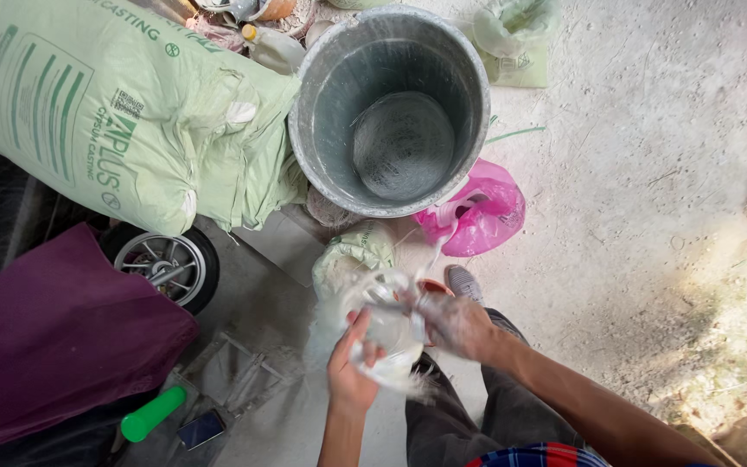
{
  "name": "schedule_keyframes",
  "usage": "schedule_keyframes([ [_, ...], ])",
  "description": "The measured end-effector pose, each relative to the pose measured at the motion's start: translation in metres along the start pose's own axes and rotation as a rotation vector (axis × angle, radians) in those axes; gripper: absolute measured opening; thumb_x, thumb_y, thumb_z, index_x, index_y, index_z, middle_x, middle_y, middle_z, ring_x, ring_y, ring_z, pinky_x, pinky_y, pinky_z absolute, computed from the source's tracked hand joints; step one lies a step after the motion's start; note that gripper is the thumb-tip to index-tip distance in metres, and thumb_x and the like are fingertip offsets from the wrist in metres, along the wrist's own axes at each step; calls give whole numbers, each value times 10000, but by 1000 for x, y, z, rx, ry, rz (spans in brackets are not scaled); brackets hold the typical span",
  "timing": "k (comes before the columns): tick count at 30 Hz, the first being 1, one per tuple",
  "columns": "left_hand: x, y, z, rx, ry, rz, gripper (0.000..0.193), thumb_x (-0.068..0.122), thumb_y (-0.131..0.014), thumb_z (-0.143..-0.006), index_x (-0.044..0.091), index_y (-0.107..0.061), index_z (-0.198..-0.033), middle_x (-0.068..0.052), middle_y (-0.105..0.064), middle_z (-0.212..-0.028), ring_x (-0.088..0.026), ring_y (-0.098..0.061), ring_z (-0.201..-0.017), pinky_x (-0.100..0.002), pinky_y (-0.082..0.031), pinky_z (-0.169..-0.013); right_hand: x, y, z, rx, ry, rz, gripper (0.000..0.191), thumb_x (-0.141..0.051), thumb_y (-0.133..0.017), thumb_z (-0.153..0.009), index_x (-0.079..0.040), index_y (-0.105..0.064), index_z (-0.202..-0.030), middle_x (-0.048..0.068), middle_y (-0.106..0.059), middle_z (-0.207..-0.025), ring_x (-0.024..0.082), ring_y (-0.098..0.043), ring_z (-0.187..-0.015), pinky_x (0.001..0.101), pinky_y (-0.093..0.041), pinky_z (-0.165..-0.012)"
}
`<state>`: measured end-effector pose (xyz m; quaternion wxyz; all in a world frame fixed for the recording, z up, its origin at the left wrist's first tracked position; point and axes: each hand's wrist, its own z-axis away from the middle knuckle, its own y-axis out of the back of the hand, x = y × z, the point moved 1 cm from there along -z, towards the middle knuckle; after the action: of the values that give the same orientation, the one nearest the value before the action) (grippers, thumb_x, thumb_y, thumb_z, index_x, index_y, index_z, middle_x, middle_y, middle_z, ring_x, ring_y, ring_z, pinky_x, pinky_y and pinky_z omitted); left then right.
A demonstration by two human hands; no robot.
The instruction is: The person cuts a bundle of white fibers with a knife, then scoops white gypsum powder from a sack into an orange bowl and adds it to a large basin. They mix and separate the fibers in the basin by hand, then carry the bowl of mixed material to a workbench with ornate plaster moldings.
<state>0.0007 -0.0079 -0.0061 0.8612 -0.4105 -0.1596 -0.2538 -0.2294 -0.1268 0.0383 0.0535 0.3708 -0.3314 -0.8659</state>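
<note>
Both my hands hold a clear plastic bag (386, 324) dusted with white powder, low in the middle of the view. My left hand (352, 367) grips the bag from below. My right hand (456, 327), coated in white dust, grips its right side and top. The bag looks crumpled and partly blurred. Beyond my hands stands a large empty grey metal bucket (322, 78) on the ground.
A big pale green sack (105, 112) lies left of the bucket. A pink plastic bag (482, 216) sits below the bucket's right side. At left are a small wheel (166, 264), a purple cloth (45, 337), a green handle (153, 413) and a phone (201, 429).
</note>
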Motion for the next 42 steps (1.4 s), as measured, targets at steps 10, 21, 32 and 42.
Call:
schedule_keyframes([
  [10, 13, -100, -44, -366, 405, -53, 289, 257, -642, -1108, 2, -596, -1235, -64, -656, -951, -163, -503, -556, -380, -502, -706, -28, 110, 27, 492, 203, 209, 714, -182, -642, -873, -83, -382, -1531, 202, -702, -1056, 327, -717, -875, 420, -616, -666],
  [21, 17, -158, -33, -290, 221, -533, 377, 140, -873, -803, 91, -639, -1095, 3, -631, -844, -70, -487, -545, -270, -435, -532, -36, 115, 21, 631, 53, 235, 832, -237, -635, -816, -119, -291, -1564, 163, -690, -985, 340, -721, -881, 414, -612, -689],
  [32, 39, -177, -26, -14, 236, -727, 296, 354, -723, -940, 77, -666, -850, 20, -537, -649, -57, -454, -491, -230, -392, -465, -23, 143, 21, 204, -251, -348, 748, -314, -522, -1015, -149, -129, -1629, 123, -747, -816, 249, -750, -720, 403, -622, -700],
  [42, 65, -157, -13, 140, 185, -795, 325, 370, -726, -929, 80, -619, -826, 32, -485, -615, -76, -404, -466, -271, -411, -476, 62, 218, 48, 704, -424, -885, 782, -281, -482, -1026, -129, -83, -1681, 168, -652, -847, 197, -543, -567, 346, -467, -422],
])
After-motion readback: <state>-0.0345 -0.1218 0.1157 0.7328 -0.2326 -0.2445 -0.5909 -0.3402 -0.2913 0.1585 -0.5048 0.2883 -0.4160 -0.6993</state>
